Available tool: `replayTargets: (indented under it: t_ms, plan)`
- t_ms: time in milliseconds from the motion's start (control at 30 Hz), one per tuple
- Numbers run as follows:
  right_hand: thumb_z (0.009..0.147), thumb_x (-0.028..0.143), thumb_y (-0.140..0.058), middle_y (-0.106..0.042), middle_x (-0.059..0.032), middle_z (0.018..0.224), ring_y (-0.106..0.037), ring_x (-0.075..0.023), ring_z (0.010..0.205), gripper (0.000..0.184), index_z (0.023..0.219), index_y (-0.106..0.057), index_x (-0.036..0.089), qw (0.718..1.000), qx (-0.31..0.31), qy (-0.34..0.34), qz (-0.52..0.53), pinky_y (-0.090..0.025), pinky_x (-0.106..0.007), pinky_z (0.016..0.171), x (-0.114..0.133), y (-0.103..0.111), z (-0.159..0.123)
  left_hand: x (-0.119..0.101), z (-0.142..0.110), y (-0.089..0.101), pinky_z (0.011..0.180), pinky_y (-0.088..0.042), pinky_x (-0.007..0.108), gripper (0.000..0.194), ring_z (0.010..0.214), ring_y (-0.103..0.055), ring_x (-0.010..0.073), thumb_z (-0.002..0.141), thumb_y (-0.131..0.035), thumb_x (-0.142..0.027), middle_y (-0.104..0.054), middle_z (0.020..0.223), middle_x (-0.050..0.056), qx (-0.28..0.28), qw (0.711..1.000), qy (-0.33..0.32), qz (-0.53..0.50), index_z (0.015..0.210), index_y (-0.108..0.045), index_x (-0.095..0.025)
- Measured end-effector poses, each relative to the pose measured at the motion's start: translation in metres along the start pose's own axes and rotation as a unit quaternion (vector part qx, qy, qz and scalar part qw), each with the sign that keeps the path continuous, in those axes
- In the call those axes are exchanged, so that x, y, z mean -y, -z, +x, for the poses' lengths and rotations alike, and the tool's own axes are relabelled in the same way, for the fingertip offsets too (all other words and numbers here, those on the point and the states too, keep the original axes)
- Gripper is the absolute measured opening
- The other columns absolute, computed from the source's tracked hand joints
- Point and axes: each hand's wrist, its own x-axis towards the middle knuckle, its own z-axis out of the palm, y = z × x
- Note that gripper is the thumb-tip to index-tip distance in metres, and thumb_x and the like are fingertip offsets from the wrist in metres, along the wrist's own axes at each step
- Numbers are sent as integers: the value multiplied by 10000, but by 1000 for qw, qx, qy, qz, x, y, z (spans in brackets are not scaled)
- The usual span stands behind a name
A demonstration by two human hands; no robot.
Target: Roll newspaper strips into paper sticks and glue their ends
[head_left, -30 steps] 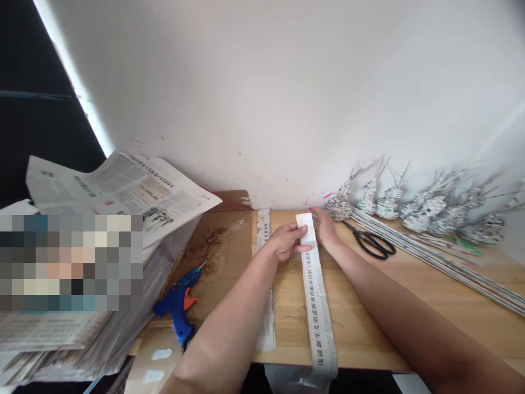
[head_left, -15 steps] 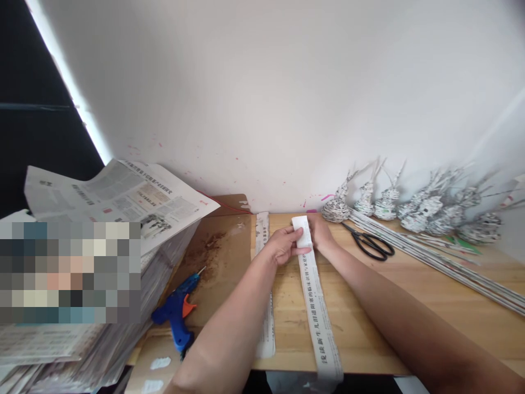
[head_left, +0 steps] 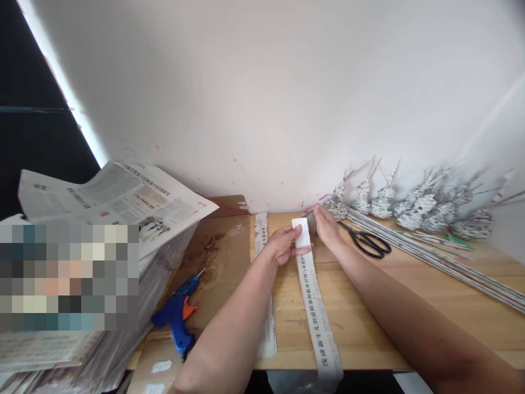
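Note:
A long newspaper strip (head_left: 318, 312) lies lengthwise on the wooden table, its near end drooping over the front edge. My left hand (head_left: 283, 244) pinches its far end, where a plain white section faces up under the thumb. Just right of that end is my right hand (head_left: 327, 225), raised with its fingers close together. Something small, dark and flat shows at its palm side; its kind cannot be made out. A second newspaper strip (head_left: 268, 328) lies to the left, partly covered by my left forearm.
A blue glue gun (head_left: 176, 317) rests on stained cardboard (head_left: 221, 257) at left, beside stacked newspapers (head_left: 156, 284). Black-handled scissors (head_left: 371, 244) and rolled paper sticks (head_left: 435, 262) lie at right. Several woven paper figures (head_left: 383, 202) stand along the wall (head_left: 287, 98).
My right hand has shifted slightly right, away from the strip's end, and turned so that its back and the dark thing show. My left hand keeps its pinch on the strip.

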Motion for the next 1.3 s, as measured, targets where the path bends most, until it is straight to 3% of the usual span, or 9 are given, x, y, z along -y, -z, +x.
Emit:
replayTargets:
  t_ms: [100, 200, 333, 467, 667, 767, 867, 967, 1300]
  plan:
    - [928, 485, -213, -581, -81, 1224, -508, -188, 1148, 533, 1180, -566, 174, 997, 8, 47, 54, -373, -338, 969, -1, 0, 0, 2, 4, 0, 588, -579, 269, 244, 717, -675, 177, 762, -656, -237, -672, 901, 109, -8, 1000, -14, -21, 964, -625, -102]
    - [915, 465, -287, -619, -97, 1157, -521, -201, 1130, 480, 1082, -622, 165, 998, -26, 36, 39, -365, -354, 980, -5, -1, 1, 3, 6, 0, 618, -579, 275, 196, 722, -674, 173, 787, -626, -210, -672, 906, 115, -14, 999, -27, -34, 942, -622, -91]
    - [878, 479, -340, -670, -106, 1006, -644, -206, 829, 446, 1016, -618, 158, 990, -38, -60, 118, -489, -315, 682, -11, -1, 4, 1, 4, -3, 572, -573, 286, 180, 656, -671, 174, 820, -577, -204, -670, 805, 97, -44, 999, -16, -9, 957, -603, -89]
    - [829, 426, -411, -680, -77, 819, -643, -179, 639, 404, 1084, -574, 160, 964, -19, -155, 214, -408, -236, 462, -7, 3, 7, -1, 1, -6, 545, -565, 279, 208, 625, -667, 174, 832, -560, -227, -669, 782, 93, -63, 998, -8, 11, 985, -588, -89]
    - [750, 363, -526, -626, -19, 627, -553, -132, 543, 270, 794, -675, 143, 967, 165, -110, 158, -376, -218, 451, -2, 2, 2, 0, 2, -5, 560, -562, 267, 201, 677, -669, 170, 823, -570, -207, -678, 838, 107, -49, 999, -7, 2, 995, -599, -106]
    - [752, 309, -529, -664, -24, 709, -565, -130, 584, 266, 893, -700, 162, 954, 237, -94, 157, -433, -238, 530, -5, -5, -2, 2, 3, -5, 570, -563, 265, 172, 686, -672, 174, 828, -559, -187, -676, 833, 112, -49, 999, -9, -12, 966, -602, -93]
    - [775, 329, -545, -680, -46, 961, -606, -145, 724, 323, 1048, -671, 209, 959, 199, -83, 186, -469, -246, 605, -8, -10, -3, 3, 4, -4, 594, -566, 272, 174, 673, -671, 174, 835, -550, -187, -675, 814, 123, -42, 999, -18, -20, 957, -602, -75]
    - [791, 404, -550, -685, -66, 930, -611, -160, 727, 325, 991, -684, 186, 958, 153, -99, 220, -479, -262, 606, -8, -10, -2, 4, 6, -4, 600, -563, 264, 190, 672, -665, 167, 822, -572, -194, -675, 815, 128, -43, 999, -27, -16, 960, -613, -68]
    - [835, 393, -546, -693, -70, 800, -606, -129, 631, 311, 996, -678, 163, 865, 246, -208, 386, -471, -232, 544, 19, 7, -4, 3, 7, -5, 585, -570, 281, 170, 691, -651, 160, 804, -596, -188, -676, 801, 118, -81, 996, -34, 9, 922, -626, -69]
